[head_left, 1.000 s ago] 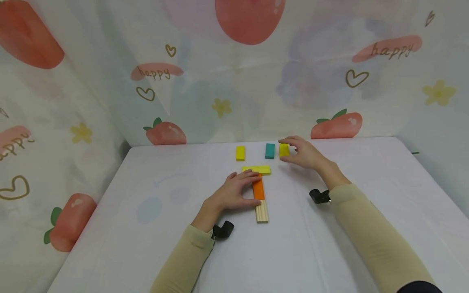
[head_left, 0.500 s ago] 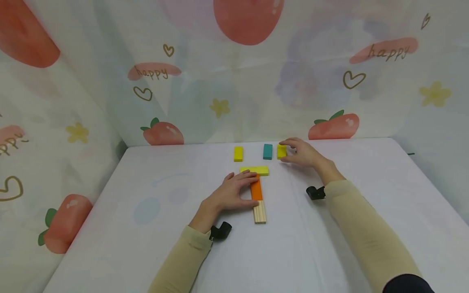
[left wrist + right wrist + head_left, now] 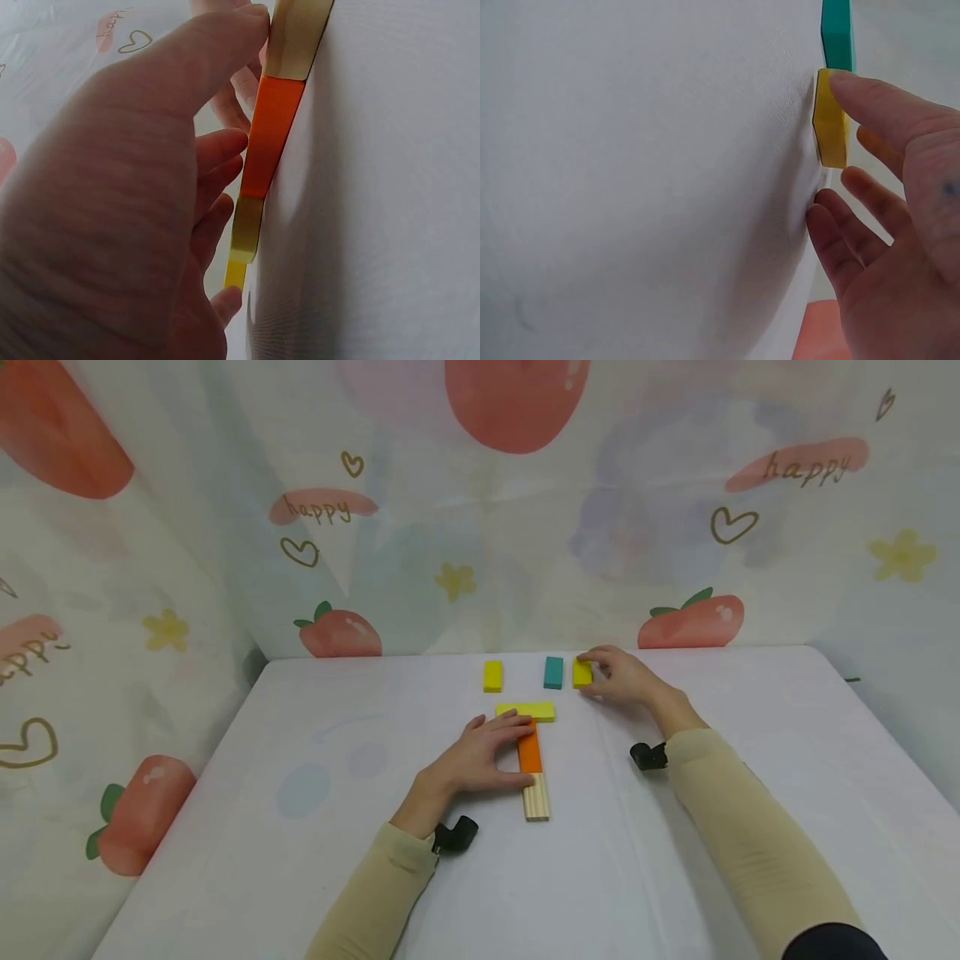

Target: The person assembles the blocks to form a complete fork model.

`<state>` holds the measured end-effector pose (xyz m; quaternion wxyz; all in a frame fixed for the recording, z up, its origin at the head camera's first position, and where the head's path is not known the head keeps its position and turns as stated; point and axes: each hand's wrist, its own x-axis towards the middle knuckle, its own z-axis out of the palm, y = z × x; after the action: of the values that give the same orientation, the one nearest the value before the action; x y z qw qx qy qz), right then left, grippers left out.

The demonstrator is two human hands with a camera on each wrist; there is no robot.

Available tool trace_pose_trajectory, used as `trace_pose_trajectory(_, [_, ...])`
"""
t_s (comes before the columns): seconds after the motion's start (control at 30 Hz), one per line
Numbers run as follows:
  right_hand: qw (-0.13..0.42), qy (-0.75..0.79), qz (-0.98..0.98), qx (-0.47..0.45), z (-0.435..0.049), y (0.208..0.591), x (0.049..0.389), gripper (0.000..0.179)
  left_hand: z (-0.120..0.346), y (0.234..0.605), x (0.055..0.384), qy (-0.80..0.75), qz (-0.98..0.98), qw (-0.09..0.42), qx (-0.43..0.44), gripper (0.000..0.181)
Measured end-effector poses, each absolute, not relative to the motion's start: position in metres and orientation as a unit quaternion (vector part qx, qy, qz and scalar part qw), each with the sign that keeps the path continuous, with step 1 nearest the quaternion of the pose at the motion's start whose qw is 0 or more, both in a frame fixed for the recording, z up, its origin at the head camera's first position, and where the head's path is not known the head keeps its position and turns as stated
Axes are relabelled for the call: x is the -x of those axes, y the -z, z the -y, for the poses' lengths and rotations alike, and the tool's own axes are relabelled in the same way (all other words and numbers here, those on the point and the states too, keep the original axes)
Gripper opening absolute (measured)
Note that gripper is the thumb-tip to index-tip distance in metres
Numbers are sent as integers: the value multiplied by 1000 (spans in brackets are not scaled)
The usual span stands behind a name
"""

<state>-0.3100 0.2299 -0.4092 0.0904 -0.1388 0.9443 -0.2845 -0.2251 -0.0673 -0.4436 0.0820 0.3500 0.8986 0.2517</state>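
Observation:
In the head view my left hand rests over a line of blocks, its thumb on the plain wood block and its fingertips on the orange block. A yellow block lies crosswise at the far end of the orange one, touching it. My right hand pinches a small yellow block between thumb and index finger at the far side of the table. The right wrist view shows the thumb on that yellow block, with the other fingers loosely bent below it.
A teal block stands just left of the right hand's yellow block. Farther left is another yellow block. All lie on a white-covered table, whose back edge meets a patterned cloth.
The right hand has shifted slightly right and nearer, its fingertips drawing in on the yellow block. The left hand and the blocks stay in place, while the head view sways a little.

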Motion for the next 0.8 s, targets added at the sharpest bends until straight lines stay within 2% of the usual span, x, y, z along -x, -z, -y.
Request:
trace_pose_trajectory(0.47, [99,278,-946,132,-232,411,308,54,67,442,223,-250,-897,94,-352,73])
trace_pose_trajectory(0.8, [83,287,-944,136,-232,414,310,53,66,440,224,-236,-901,88,-352,72])
